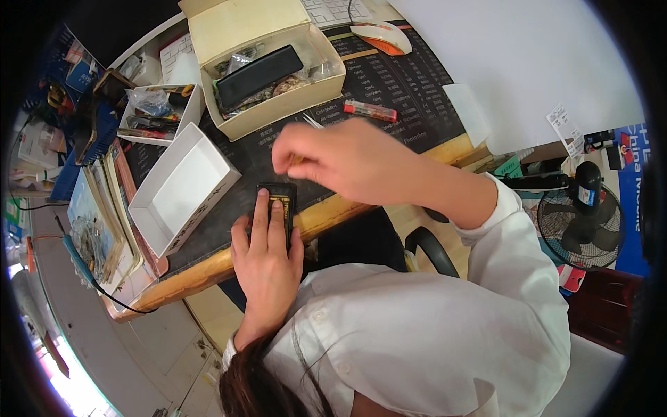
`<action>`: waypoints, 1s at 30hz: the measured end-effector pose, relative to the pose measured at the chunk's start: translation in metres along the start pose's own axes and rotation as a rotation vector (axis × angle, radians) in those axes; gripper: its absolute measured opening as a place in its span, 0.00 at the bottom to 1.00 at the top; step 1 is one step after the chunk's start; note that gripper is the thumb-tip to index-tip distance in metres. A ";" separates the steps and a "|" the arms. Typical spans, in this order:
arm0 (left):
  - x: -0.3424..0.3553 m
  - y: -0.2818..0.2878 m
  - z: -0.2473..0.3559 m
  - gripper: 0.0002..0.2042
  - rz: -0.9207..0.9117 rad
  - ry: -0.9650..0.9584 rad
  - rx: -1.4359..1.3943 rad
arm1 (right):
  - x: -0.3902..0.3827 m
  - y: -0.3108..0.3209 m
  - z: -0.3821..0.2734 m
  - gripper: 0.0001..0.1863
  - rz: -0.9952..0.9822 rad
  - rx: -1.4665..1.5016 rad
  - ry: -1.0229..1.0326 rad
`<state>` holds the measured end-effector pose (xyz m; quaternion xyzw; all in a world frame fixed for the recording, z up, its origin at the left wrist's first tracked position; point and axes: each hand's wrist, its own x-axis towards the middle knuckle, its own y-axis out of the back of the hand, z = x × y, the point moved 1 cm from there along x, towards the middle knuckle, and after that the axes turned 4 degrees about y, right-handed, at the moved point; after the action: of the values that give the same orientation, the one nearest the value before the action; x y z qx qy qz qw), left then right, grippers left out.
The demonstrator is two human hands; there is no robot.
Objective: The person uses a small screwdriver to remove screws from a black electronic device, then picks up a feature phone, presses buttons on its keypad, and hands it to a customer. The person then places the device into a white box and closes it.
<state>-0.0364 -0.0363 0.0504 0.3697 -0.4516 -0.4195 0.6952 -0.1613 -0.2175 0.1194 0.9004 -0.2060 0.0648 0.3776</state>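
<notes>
My left hand (264, 257) holds a flat black rectangular device (285, 189), possibly a phone with its back showing, at the desk's front edge. Its fingers lie across the device, where yellow print shows, and the thumb presses the side. Just above and to the right, my right hand (340, 156) is closed in a pinch, apart from the device. A small yellowish bit (297, 160) shows at its fingertips; the rest is hidden. Thin silver prongs (312, 120) stick out behind that hand, and I cannot tell whether it holds them.
An empty white box (182, 191) lies left of the device. Farther back stands a cream box (292, 104) of parts, with a black phone-shaped piece (259, 75) on top. A red-and-clear tube (370, 111) and a mouse (382, 38) lie at the right. Booklets (114, 208) stack at the left.
</notes>
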 end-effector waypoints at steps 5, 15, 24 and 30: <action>0.000 0.000 0.001 0.22 -0.045 0.031 0.054 | -0.009 0.008 -0.003 0.13 0.122 0.131 -0.050; 0.002 0.000 0.004 0.26 -0.060 0.021 0.122 | -0.017 -0.012 0.016 0.14 -0.063 0.017 0.046; 0.003 0.001 0.005 0.26 -0.064 0.019 0.141 | -0.011 -0.019 0.014 0.11 -0.023 -0.013 0.180; 0.003 0.001 0.005 0.26 -0.070 0.020 0.135 | -0.006 -0.012 0.012 0.15 -0.121 -0.161 0.209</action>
<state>-0.0399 -0.0394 0.0538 0.4356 -0.4589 -0.4084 0.6579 -0.1616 -0.2167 0.1012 0.8663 -0.1153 0.1187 0.4714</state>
